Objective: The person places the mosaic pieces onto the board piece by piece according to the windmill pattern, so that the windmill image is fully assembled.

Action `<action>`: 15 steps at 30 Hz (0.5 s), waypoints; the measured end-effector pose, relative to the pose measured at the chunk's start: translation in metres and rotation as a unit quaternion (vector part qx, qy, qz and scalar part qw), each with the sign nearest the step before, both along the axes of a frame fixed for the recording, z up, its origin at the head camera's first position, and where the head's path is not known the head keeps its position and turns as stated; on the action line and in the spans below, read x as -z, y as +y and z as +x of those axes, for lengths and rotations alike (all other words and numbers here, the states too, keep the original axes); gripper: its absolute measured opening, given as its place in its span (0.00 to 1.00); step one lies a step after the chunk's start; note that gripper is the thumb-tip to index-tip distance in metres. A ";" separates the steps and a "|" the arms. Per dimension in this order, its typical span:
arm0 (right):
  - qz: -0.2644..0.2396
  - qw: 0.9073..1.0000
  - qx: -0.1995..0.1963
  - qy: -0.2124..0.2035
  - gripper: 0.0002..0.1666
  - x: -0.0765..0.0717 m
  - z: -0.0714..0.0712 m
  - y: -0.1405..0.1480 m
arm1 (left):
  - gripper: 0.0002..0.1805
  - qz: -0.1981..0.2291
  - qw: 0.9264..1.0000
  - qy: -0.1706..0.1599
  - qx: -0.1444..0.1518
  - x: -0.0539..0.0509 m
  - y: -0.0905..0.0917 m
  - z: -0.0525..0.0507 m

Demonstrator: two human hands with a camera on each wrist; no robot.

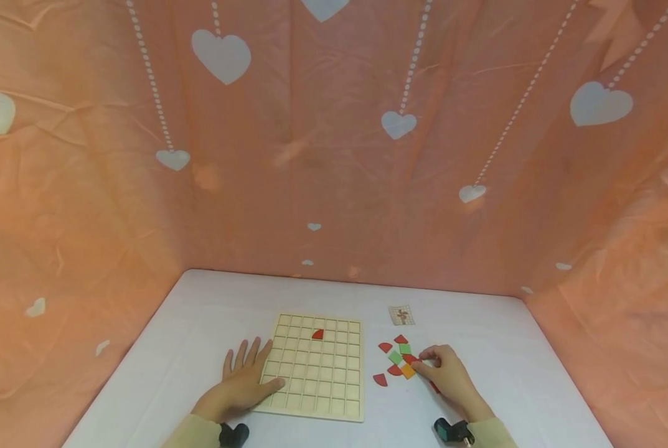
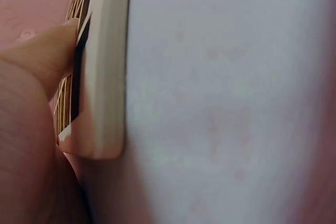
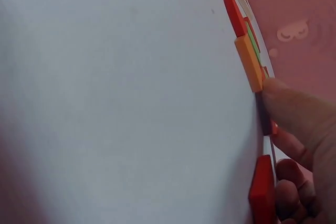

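My left hand point(image 1: 244, 381) lies with fingers spread over the left edge of a wooden grid board point(image 1: 343, 418); its thumb rests on the board point(image 2: 107, 72) in the left wrist view. One red quarter-circle tile point(image 1: 319, 335) sits in an upper cell. At the pile right of the board, my right hand point(image 1: 448, 376) pinches a red tile point(image 1: 409, 359) between thumb and index finger, partly hidden. Beside the thumb point(image 3: 283, 100) lies an orange square tile point(image 1: 408, 371). Another red tile point(image 3: 262, 192) lies under the curled fingers.
Around the pile lie green square tiles point(image 1: 395, 357) and several red quarter-circle tiles point(image 1: 380, 379). A small pattern card point(image 1: 402, 315) lies behind them on the white table point(image 1: 221, 298). Orange cloth with hearts point(image 1: 339, 186) hangs along the table's back and sides.
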State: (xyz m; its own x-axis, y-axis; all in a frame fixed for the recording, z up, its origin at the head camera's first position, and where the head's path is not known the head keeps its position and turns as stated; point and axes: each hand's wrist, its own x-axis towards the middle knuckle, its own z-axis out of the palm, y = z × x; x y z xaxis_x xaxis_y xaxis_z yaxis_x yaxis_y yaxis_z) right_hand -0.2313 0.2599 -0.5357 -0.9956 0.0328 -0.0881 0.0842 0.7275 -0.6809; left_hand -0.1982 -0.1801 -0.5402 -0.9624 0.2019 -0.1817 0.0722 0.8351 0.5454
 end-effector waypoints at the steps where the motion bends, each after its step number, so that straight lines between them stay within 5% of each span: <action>1: 0.002 1.000 -0.001 0.004 0.23 0.000 0.000 0.000 | 0.55 -0.003 1.000 0.000 0.000 0.000 0.000 0.000; 10: -0.014 1.000 0.011 0.005 0.20 -0.007 0.003 -0.011 | 0.53 -0.006 1.000 0.000 0.009 -0.009 -0.001 0.004; 15: 0.025 0.999 0.045 0.012 0.24 -0.009 0.006 -0.017 | 0.53 -0.016 1.000 -0.008 0.005 -0.008 0.001 0.001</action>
